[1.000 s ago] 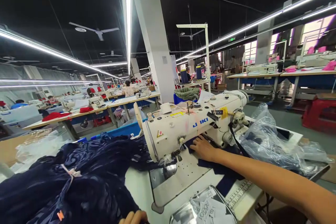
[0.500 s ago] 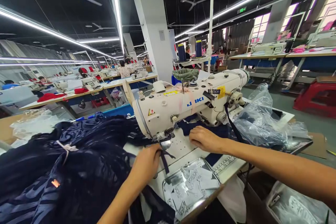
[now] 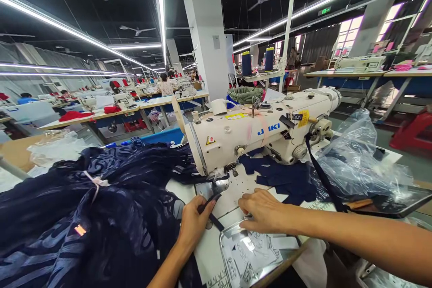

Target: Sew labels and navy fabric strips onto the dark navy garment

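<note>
My left hand is closed in a pinch on a narrow dark navy strip just in front of the presser foot of the cream sewing machine. My right hand lies curled at the far rim of a shallow metal tray that holds several white printed labels; whether its fingers hold one is hidden. Small navy fabric pieces lie on the machine bed under the arm. A big heap of navy patterned garments fills the table to my left.
A crumpled clear plastic bag sits right of the machine, with a dark strap hanging from the machine's side. Two blue thread cones stand on a rack behind. Other work tables, machines and seated people stretch off at the left; a red stool stands right.
My right hand has drawn back from the navy pieces under the machine arm to the label tray. My left hand, absent a second ago, holds the strip by the presser foot.
</note>
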{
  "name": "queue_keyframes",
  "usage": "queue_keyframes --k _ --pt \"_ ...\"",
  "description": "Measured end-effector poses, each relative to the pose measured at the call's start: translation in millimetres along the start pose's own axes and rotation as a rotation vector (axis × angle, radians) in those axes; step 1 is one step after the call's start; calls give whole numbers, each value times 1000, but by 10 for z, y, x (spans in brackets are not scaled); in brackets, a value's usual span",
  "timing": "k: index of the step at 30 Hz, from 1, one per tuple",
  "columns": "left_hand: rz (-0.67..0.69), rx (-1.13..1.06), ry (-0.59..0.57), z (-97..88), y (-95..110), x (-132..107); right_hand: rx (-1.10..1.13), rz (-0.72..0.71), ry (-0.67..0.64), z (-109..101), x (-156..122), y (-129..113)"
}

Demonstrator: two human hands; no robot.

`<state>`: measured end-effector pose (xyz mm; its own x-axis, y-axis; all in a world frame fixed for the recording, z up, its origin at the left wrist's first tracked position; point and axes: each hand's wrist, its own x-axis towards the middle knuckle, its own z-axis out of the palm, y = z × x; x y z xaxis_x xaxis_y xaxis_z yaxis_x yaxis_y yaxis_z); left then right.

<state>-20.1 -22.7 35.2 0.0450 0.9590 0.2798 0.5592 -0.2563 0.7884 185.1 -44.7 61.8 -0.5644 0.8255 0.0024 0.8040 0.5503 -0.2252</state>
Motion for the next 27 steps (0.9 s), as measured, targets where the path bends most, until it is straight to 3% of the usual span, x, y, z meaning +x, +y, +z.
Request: queue_keyframes --k 3,8,12,16,21,27 --pt "-42 -98 -35 -15 58 2 97 5 3 8 9 4" --pt "-189 -373 -78 -40 115 -11 826 93 249 -162 -46 202" --pt "-278 -480 -98 -42 93 -21 1156 161 189 -236 -107 229" --pt "-281 -580 -133 -64 89 -42 1246 132 248 -141 -54 -2" --pt "-276 -662 -166 -123 181 -94 1370 85 393 47 232 -343" --pt "-325 -709 -178 -154 239 -141 1288 84 488 124 553 -414"
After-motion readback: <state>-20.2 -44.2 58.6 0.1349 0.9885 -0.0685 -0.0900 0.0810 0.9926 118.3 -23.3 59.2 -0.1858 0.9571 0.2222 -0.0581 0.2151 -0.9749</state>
